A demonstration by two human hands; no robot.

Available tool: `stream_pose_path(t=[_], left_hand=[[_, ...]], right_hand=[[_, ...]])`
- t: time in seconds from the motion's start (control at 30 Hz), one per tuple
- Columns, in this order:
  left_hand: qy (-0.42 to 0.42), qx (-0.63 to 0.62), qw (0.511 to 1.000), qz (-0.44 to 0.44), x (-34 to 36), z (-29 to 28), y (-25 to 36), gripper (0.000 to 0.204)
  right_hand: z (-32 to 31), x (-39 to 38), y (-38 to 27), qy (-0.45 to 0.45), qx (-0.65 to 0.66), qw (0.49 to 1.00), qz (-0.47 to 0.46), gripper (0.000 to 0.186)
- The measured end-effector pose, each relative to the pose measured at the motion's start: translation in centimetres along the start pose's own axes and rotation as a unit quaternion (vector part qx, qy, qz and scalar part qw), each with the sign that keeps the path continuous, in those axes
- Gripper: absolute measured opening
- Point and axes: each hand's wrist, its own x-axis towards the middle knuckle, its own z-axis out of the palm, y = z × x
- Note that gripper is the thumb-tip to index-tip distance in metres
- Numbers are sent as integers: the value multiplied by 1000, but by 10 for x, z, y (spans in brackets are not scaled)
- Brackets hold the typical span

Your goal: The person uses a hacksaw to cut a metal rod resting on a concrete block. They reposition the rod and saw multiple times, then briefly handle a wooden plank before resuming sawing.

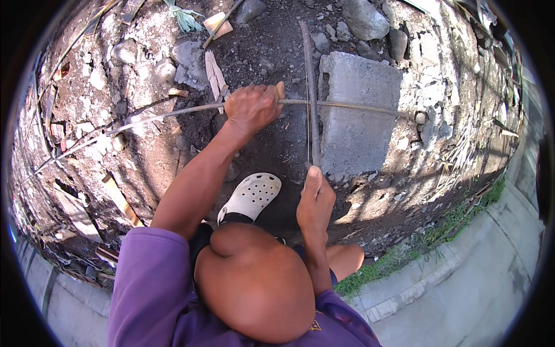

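My left hand (252, 107) grips a long thin pole (151, 117) lying crosswise, with a small tan piece (280, 91) showing beside my fingers. My right hand (315, 199) is closed on the near end of a bow saw (313, 92), made of a slender stick with a thin blade along its left side. The saw crosses the pole at about a right angle, over the left edge of a grey concrete slab (361, 141). I cannot tell whether the blade touches the pole. My bent knee and a white perforated clog (254, 195) are just below.
Around me is dirt with rocks (364, 17), broken wood strips (120, 199), a pale green plastic scrap (186, 20) and rubble. A grass strip (439, 231) borders concrete paving (474, 277) at the lower right; more paving shows at the lower left.
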Motion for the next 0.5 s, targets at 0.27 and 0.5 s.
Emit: stream_pose_path(t=[0.27, 0.5], left_hand=[[28, -17, 999, 1, -12, 8, 1, 26], [1, -18, 999, 30, -2, -1, -3, 26]], right_hand=[[-34, -41, -22, -45, -4, 997, 65, 52], [-9, -17, 6, -18, -19, 999, 29, 54]])
